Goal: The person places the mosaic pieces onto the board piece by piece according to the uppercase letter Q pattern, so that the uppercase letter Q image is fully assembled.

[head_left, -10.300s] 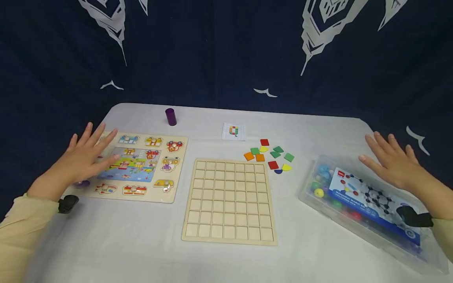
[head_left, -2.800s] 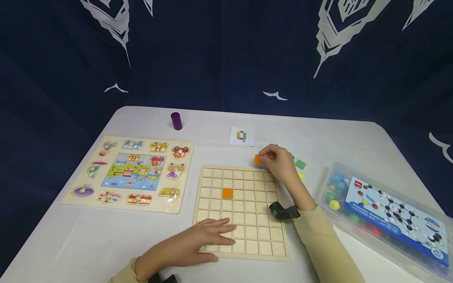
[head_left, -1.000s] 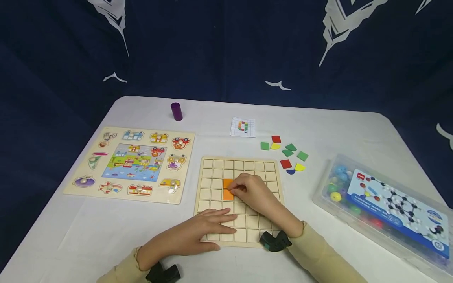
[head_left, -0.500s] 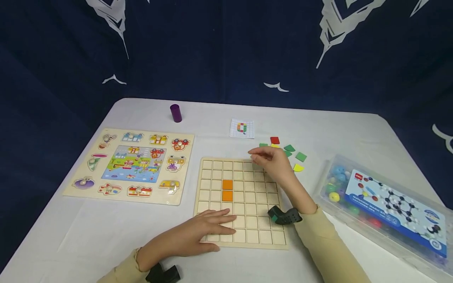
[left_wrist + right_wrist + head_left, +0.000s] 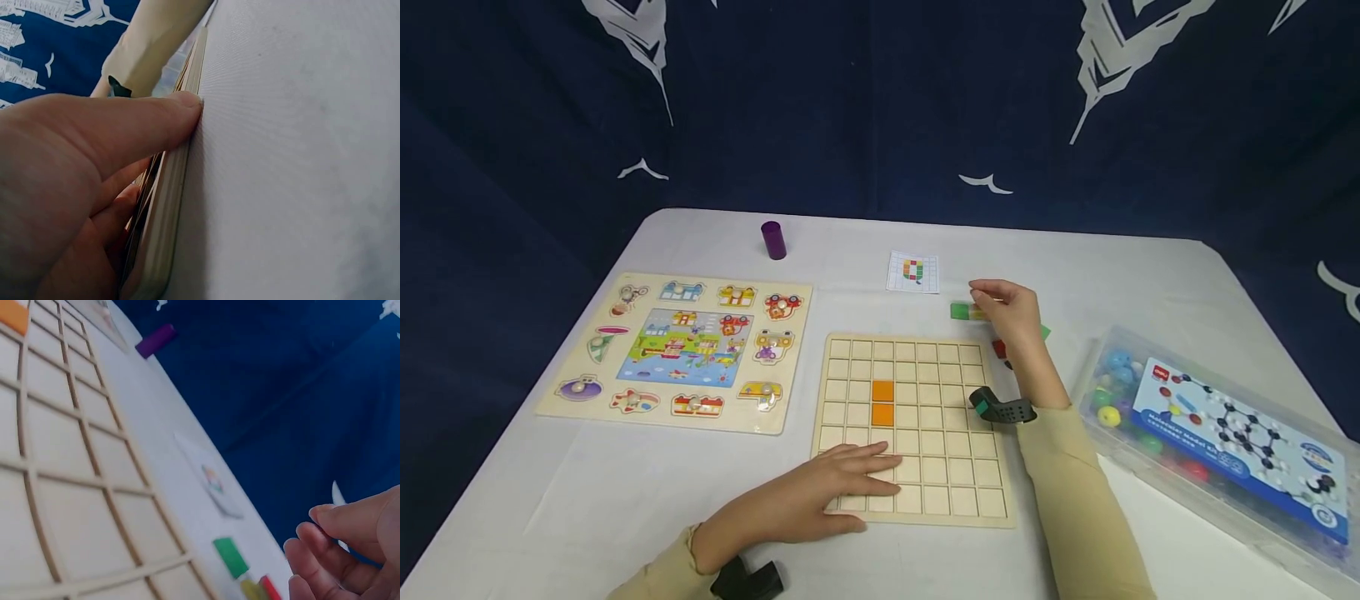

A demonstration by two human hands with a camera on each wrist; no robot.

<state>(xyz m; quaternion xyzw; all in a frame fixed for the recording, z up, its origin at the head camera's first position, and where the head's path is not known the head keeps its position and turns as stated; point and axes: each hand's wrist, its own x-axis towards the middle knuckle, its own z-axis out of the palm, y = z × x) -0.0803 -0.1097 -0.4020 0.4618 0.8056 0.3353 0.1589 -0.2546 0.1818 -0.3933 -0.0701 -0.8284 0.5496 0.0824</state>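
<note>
My left hand (image 5: 820, 496) rests fingers spread on the near left part of the wooden grid board (image 5: 927, 418). In the left wrist view its thumb (image 5: 169, 119) lies against the board's edge. Two orange square tiles (image 5: 883, 414) sit one above the other in grid cells. Over the loose pieces beyond the board's far right corner hovers my right hand (image 5: 1017, 321), fingers loosely bent, no piece visible between them. Beside its fingertips lies a green square tile (image 5: 960, 311) with a yellow piece (image 5: 251, 589). A red tile (image 5: 999, 349) shows partly beneath the hand, which hides other pieces.
A small pattern card (image 5: 913, 272) lies beyond the board. To the left is a vehicle picture puzzle (image 5: 673, 350), with a purple cylinder (image 5: 773, 240) behind it. A clear molecular model kit box (image 5: 1240, 450) occupies the right side of the white table.
Both orange tiles have moved from the loose pieces into grid cells. In the last second my right hand has left the second one and moved back over the pieces. The left hand stays still.
</note>
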